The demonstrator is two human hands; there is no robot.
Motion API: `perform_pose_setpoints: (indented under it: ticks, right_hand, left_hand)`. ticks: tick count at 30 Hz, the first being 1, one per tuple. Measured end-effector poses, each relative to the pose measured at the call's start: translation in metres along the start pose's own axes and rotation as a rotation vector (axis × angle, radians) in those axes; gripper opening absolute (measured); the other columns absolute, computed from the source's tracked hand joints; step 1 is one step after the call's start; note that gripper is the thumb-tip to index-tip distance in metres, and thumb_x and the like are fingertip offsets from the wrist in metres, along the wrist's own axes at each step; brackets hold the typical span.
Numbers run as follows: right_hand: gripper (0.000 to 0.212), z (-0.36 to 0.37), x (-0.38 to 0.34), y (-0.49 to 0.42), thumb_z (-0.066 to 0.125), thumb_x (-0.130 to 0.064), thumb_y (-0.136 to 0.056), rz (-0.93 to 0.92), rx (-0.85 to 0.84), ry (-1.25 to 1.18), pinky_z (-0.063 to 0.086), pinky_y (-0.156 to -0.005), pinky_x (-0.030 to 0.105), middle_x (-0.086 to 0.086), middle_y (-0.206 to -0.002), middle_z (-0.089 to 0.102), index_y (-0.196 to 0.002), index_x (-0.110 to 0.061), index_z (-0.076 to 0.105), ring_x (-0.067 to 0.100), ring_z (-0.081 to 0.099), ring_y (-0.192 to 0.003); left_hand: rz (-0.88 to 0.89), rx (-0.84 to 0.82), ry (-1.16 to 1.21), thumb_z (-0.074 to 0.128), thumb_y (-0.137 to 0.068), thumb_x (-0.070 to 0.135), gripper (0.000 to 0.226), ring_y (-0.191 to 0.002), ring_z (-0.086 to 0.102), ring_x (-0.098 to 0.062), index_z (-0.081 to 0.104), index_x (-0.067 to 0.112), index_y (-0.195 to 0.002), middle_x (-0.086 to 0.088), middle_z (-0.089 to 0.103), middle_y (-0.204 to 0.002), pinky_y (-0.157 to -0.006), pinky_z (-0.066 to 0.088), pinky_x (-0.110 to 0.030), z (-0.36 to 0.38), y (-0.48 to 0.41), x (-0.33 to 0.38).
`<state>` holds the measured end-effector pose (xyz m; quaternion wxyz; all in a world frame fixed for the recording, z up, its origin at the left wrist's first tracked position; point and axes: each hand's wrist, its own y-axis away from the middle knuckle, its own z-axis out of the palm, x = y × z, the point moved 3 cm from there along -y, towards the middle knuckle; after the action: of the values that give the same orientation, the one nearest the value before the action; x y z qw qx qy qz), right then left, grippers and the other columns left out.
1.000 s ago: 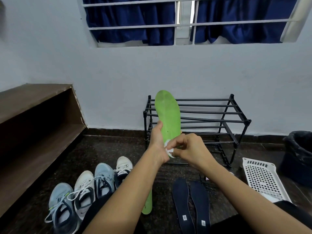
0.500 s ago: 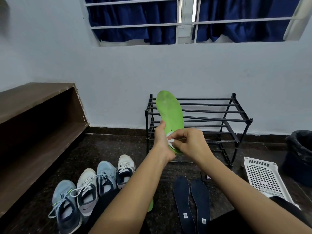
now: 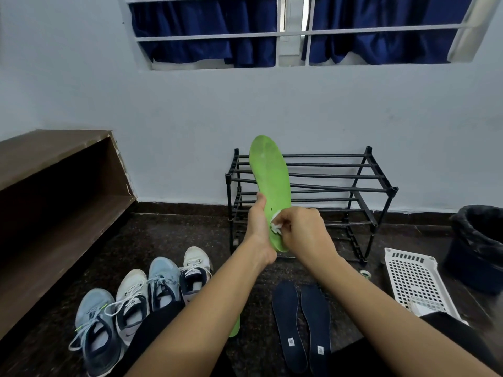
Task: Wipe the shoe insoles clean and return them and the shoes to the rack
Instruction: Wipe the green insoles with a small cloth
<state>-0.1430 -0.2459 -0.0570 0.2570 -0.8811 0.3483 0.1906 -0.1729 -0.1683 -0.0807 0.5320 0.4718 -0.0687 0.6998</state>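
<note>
The left hand [image 3: 257,227] grips the heel end of a green insole [image 3: 270,183], held upright before the black rack [image 3: 340,186]. The right hand [image 3: 302,229] pinches a white wipe [image 3: 275,227] against it. Two dark insoles [image 3: 302,322] lie on the floor below, four shoes [image 3: 141,297] to their left.

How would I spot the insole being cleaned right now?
Find the black shoe rack against the wall. Before it, the left hand holds a green insole upright while the right hand presses a white wad on it. Its neighbours, two dark blue insoles, lie on the floor.
</note>
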Motion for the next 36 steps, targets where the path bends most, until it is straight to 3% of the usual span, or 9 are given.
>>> perform_pose_setpoints:
  ticks: [3,6,8,11,15,19,24,32,36]
  right_hand:
    - [0.025,-0.002,0.002,-0.001,0.058,0.000,-0.079,-0.043,-0.008,-0.043,0.051,-0.077,0.030,0.003,-0.084,0.072,-0.083,-0.019,0.075,0.022,0.065,-0.079]
    - [0.026,-0.006,-0.002,0.004,0.061,0.005,-0.076,-0.089,-0.109,-0.089,0.040,-0.066,0.003,-0.004,-0.077,0.070,-0.079,-0.017,0.074,0.001,0.057,-0.065]
    - [0.022,-0.009,-0.007,0.007,0.064,0.004,-0.077,-0.108,-0.151,-0.101,0.034,-0.061,-0.002,-0.011,-0.070,0.063,-0.081,-0.015,0.075,-0.009,0.050,-0.055]
    - [0.022,-0.009,-0.005,0.008,0.063,0.002,-0.078,-0.090,-0.134,-0.088,0.036,-0.062,0.002,-0.013,-0.069,0.060,-0.082,-0.017,0.075,-0.006,0.052,-0.058]
    - [0.028,0.004,-0.001,0.010,0.054,0.001,-0.081,-0.038,-0.051,0.006,0.049,-0.076,0.030,0.006,-0.088,0.070,-0.088,-0.019,0.073,0.025,0.063,-0.083]
    - [0.024,0.000,0.001,0.004,0.057,-0.002,-0.082,0.001,0.103,-0.019,0.050,-0.078,0.037,0.006,-0.087,0.072,-0.089,-0.016,0.074,0.030,0.064,-0.084]
    - [0.020,-0.003,-0.002,0.008,0.064,-0.005,-0.081,0.009,0.196,-0.138,0.051,-0.077,0.033,0.006,-0.086,0.073,-0.093,-0.016,0.075,0.025,0.067,-0.079]
    - [0.019,-0.007,-0.013,0.013,0.069,-0.005,-0.078,-0.045,-0.004,-0.247,0.034,-0.062,-0.003,-0.003,-0.072,0.067,-0.091,-0.016,0.077,-0.010,0.055,-0.058]
    - [0.020,0.001,-0.013,0.011,0.067,-0.001,-0.079,-0.103,0.090,-0.198,0.037,-0.070,-0.002,0.006,-0.087,0.074,-0.094,-0.012,0.076,0.011,0.066,-0.075]
  left_hand:
    - [-0.005,-0.012,0.000,0.039,-0.097,0.056,0.057,-0.066,0.061,-0.023,0.068,0.010,-0.084,-0.008,0.066,-0.070,-0.065,0.047,-0.031,-0.001,0.000,0.002]
    - [0.033,-0.023,0.054,0.039,-0.096,0.057,0.060,-0.066,0.062,-0.026,0.069,0.006,-0.091,-0.013,0.066,-0.075,-0.065,0.048,-0.032,-0.006,-0.004,0.012]
    - [0.065,-0.041,0.095,0.036,-0.096,0.059,0.066,-0.069,0.063,-0.028,0.067,0.002,-0.104,-0.016,0.066,-0.082,-0.068,0.050,-0.034,-0.008,-0.007,0.019]
    - [0.082,-0.059,0.102,0.035,-0.097,0.061,0.067,-0.071,0.064,-0.028,0.066,0.002,-0.105,-0.016,0.065,-0.086,-0.068,0.050,-0.034,-0.007,-0.007,0.019]
    - [0.068,-0.024,0.061,0.036,-0.096,0.062,0.066,-0.073,0.064,-0.025,0.067,0.004,-0.101,-0.013,0.066,-0.084,-0.068,0.050,-0.033,-0.004,-0.006,0.005]
    - [0.032,-0.065,0.026,0.036,-0.097,0.060,0.061,-0.070,0.062,-0.022,0.068,0.009,-0.089,-0.008,0.067,-0.075,-0.063,0.048,-0.032,0.002,-0.002,-0.005]
    - [0.027,-0.117,0.035,0.034,-0.097,0.060,0.064,-0.073,0.064,-0.023,0.069,0.007,-0.091,-0.010,0.067,-0.080,-0.068,0.050,-0.032,0.002,-0.001,0.002]
    - [0.058,-0.130,0.151,0.033,-0.096,0.063,0.071,-0.073,0.063,-0.026,0.066,0.000,-0.096,-0.016,0.065,-0.082,-0.071,0.051,-0.035,-0.007,-0.008,0.019]
    - [0.061,-0.099,0.100,0.033,-0.096,0.063,0.069,-0.075,0.065,-0.024,0.068,0.004,-0.092,-0.013,0.068,-0.081,-0.073,0.052,-0.034,-0.010,-0.008,0.010]
